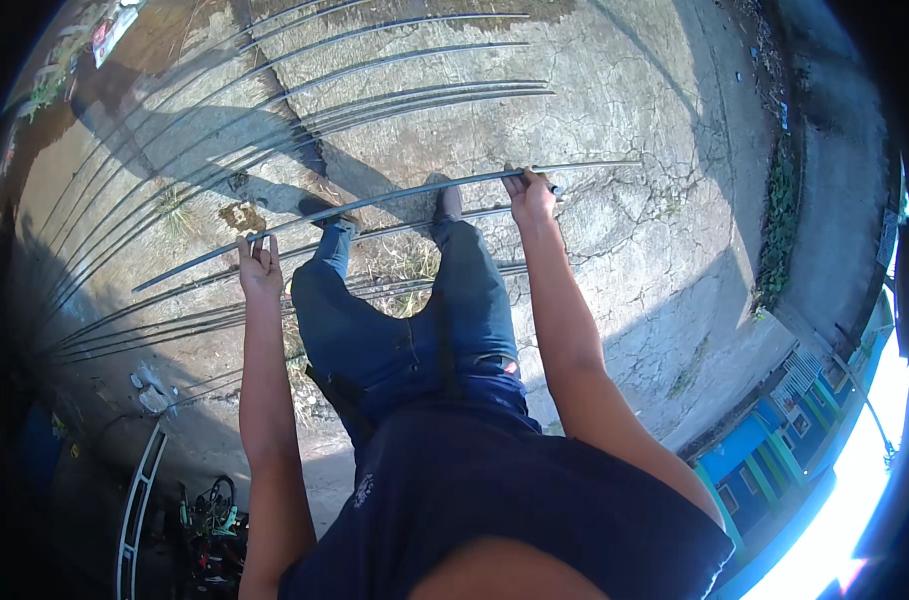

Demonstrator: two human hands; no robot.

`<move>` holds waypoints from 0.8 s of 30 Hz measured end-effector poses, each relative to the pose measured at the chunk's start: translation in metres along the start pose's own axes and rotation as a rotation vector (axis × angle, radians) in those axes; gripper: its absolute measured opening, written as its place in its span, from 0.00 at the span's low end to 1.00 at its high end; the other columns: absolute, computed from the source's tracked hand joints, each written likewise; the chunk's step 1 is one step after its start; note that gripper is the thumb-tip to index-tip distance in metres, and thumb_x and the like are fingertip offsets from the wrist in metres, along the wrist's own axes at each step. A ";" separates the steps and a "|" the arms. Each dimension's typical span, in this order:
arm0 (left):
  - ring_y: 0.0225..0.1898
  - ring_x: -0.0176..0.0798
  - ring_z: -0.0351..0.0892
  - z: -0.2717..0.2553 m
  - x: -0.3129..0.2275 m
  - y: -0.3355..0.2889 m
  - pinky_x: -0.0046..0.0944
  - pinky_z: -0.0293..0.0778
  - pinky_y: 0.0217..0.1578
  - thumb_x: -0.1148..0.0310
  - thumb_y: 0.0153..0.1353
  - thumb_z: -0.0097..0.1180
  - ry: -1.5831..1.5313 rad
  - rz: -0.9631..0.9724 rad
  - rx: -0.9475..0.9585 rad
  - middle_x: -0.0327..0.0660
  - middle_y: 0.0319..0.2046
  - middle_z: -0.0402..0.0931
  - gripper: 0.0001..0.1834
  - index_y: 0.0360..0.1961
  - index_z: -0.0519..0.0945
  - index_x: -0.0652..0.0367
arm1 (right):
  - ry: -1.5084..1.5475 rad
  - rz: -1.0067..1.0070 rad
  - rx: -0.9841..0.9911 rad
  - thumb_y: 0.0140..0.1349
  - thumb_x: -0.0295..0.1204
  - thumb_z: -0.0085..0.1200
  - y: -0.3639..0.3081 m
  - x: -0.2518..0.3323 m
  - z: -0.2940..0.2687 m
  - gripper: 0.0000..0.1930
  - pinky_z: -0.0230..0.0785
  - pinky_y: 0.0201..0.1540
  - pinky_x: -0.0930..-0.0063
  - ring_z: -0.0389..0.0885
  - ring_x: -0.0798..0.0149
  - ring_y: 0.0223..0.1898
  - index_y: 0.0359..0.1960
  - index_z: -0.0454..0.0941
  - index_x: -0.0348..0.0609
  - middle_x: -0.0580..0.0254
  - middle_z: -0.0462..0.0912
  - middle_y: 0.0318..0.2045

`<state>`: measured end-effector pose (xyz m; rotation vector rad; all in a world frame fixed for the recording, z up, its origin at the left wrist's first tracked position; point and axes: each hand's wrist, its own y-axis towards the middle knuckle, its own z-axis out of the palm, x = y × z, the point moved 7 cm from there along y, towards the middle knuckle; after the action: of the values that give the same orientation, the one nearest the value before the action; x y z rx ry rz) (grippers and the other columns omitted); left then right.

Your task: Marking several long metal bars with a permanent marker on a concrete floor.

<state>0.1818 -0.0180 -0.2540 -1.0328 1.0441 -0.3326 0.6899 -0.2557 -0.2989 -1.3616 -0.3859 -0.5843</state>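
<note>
A long, thin grey rod (pixel 395 193) is held crosswise in front of my legs, slanting up toward the right. My left hand (pixel 261 268) pinches it near its left end, fingers on the far side. Closer to its right end, my right hand (pixel 531 196) grips the same rod, and a short length sticks out past the fingers. A small dark item shows beside the right fingers, too small to name. Beyond the held rod, several similar rods (pixel 515 94) lie spread on the concrete. More rods (pixel 190 325) run along the ground below it, partly hidden behind my legs.
Cracked concrete ground (pixel 655 250) has a dark gap and grass tufts (pixel 178 212). A pale metal frame (pixel 140 510) and a bicycle (pixel 215 508) are at the lower left. Greenery (pixel 778 230) borders a path at right; a blue and green building (pixel 765 460) stands at lower right.
</note>
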 end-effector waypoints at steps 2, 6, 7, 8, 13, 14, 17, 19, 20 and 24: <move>0.14 0.27 0.50 0.014 0.048 0.048 0.43 0.79 0.61 0.55 0.73 0.53 0.050 -0.014 -0.047 0.43 0.38 0.72 0.22 0.53 0.71 0.65 | -0.060 0.031 -0.021 0.73 0.20 0.41 0.066 -0.017 -0.019 0.08 0.83 0.54 0.43 0.82 0.38 0.52 0.51 0.64 0.34 0.42 0.74 0.49; 0.32 0.30 0.71 0.020 0.140 0.167 0.43 0.81 0.59 0.57 0.74 0.53 0.152 0.008 -0.120 0.39 0.37 0.68 0.22 0.58 0.71 0.65 | -0.087 0.087 -0.068 0.72 0.18 0.42 0.211 -0.072 -0.047 0.08 0.84 0.51 0.44 0.84 0.38 0.49 0.50 0.65 0.31 0.42 0.75 0.47; 0.35 0.31 0.73 0.028 0.163 0.190 0.42 0.82 0.59 0.57 0.75 0.52 0.160 0.012 -0.107 0.40 0.38 0.69 0.22 0.58 0.71 0.65 | -0.085 0.078 -0.086 0.72 0.18 0.42 0.243 -0.084 -0.050 0.08 0.84 0.51 0.44 0.84 0.38 0.49 0.50 0.65 0.31 0.42 0.75 0.47; 0.36 0.31 0.75 0.035 0.188 0.216 0.42 0.82 0.58 0.57 0.76 0.50 0.192 0.011 -0.133 0.40 0.40 0.71 0.21 0.57 0.71 0.64 | -0.104 0.069 -0.101 0.71 0.17 0.43 0.277 -0.094 -0.050 0.08 0.85 0.50 0.44 0.84 0.38 0.48 0.49 0.65 0.30 0.43 0.75 0.46; 0.33 0.31 0.79 0.048 0.272 0.366 0.39 0.88 0.47 0.57 0.73 0.54 0.258 0.023 -0.099 0.40 0.38 0.77 0.21 0.56 0.74 0.64 | -0.122 0.006 -0.097 0.68 0.16 0.49 0.423 -0.163 -0.039 0.07 0.89 0.41 0.50 0.87 0.43 0.38 0.45 0.67 0.27 0.43 0.77 0.40; 0.32 0.32 0.80 0.048 0.278 0.395 0.38 0.89 0.45 0.58 0.73 0.55 0.251 0.033 -0.061 0.40 0.36 0.77 0.20 0.54 0.76 0.64 | -0.146 -0.036 -0.069 0.67 0.16 0.50 0.445 -0.175 -0.030 0.07 0.89 0.39 0.51 0.87 0.44 0.37 0.44 0.67 0.27 0.43 0.78 0.39; 0.31 0.33 0.81 0.058 0.326 0.440 0.38 0.89 0.42 0.59 0.72 0.57 0.315 0.110 -0.164 0.40 0.34 0.78 0.16 0.47 0.77 0.64 | -0.208 -0.153 -0.088 0.64 0.15 0.53 0.502 -0.194 -0.031 0.09 0.90 0.34 0.55 0.87 0.48 0.34 0.43 0.67 0.27 0.45 0.80 0.38; 0.32 0.35 0.83 0.066 0.349 0.470 0.36 0.89 0.39 0.61 0.71 0.58 0.329 0.126 -0.126 0.42 0.35 0.79 0.15 0.47 0.77 0.63 | -0.278 -0.215 -0.225 0.63 0.15 0.55 0.529 -0.194 -0.035 0.10 0.90 0.33 0.56 0.87 0.50 0.34 0.42 0.68 0.28 0.45 0.80 0.38; 0.32 0.36 0.82 0.073 0.359 0.484 0.35 0.88 0.38 0.61 0.70 0.59 0.339 0.132 -0.123 0.42 0.35 0.78 0.15 0.47 0.77 0.63 | -0.271 -0.256 -0.272 0.61 0.15 0.56 0.545 -0.194 -0.036 0.11 0.90 0.32 0.58 0.88 0.52 0.34 0.43 0.70 0.29 0.46 0.81 0.37; 0.35 0.39 0.83 0.065 0.360 0.533 0.37 0.86 0.39 0.61 0.68 0.62 0.275 0.245 -0.160 0.42 0.34 0.79 0.16 0.45 0.78 0.64 | -0.365 -0.317 -0.290 0.60 0.16 0.58 0.551 -0.225 -0.017 0.13 0.89 0.30 0.62 0.88 0.54 0.34 0.45 0.73 0.28 0.47 0.82 0.36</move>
<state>0.2977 0.0520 -0.8856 -1.0059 1.4494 -0.1960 0.8373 -0.1794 -0.8707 -1.7060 -0.8500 -0.6701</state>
